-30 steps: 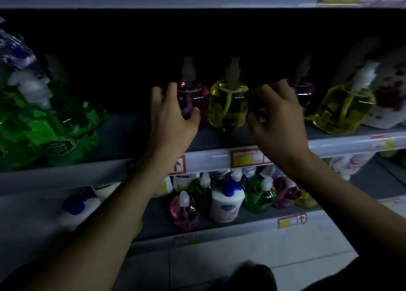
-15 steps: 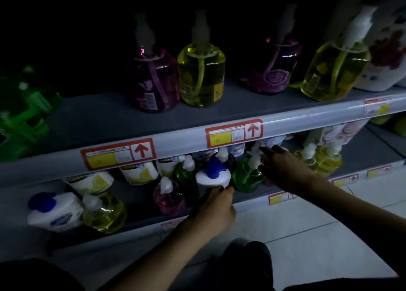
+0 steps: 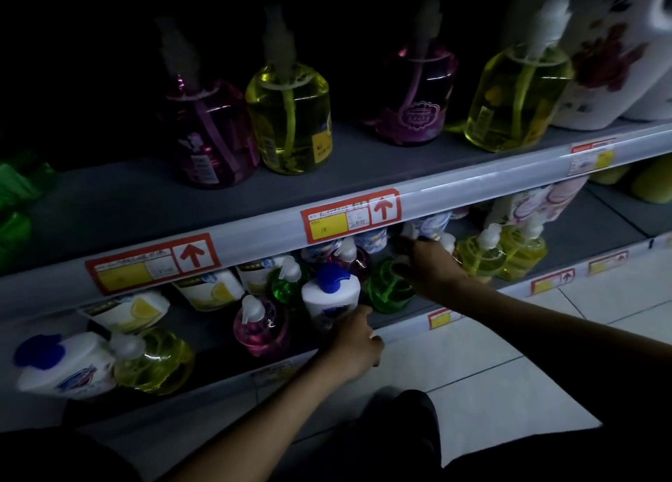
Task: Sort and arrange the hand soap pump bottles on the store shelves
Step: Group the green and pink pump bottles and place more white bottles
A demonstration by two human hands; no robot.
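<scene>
Dark store shelves are filling the view, with pale floor (image 3: 509, 354) tiles showing below them. Both hands are working lower down now. One second ago they were up on the upper shelf (image 3: 127, 205), touching the bottles there. Now they are reaching into the lower shelf (image 3: 214, 332) instead. I think the top row is being left as done for now, and the messy bottom row is getting its turn.

The left hand (image 3: 354, 347) is sitting at the foot of a white bottle (image 3: 329, 299) with a blue cap. Its fingers are curling and one fingertip is touching the bottle, but it is too dark to tell if it is really holding on. The right hand (image 3: 429, 267) is curling over the top of a green bottle (image 3: 387, 290) and hiding its pump, so it is looking like a grip.

Up top, a purple bottle (image 3: 209, 136) and a yellow bottle (image 3: 291, 118) are standing straight, just beside each other. Further right, one more purple and one more yellow are standing a little apart. They are all see-through, with bright soap inside and pale pumps on top.

Down below, things are looking mixed up. A pink bottle (image 3: 260, 327) is standing in front, just left of the white bottle. Far to the left, a second white one is lying on its side next to a round yellow one. Colours are sitting all jumbled together, so lots of sorting is waiting.
</scene>
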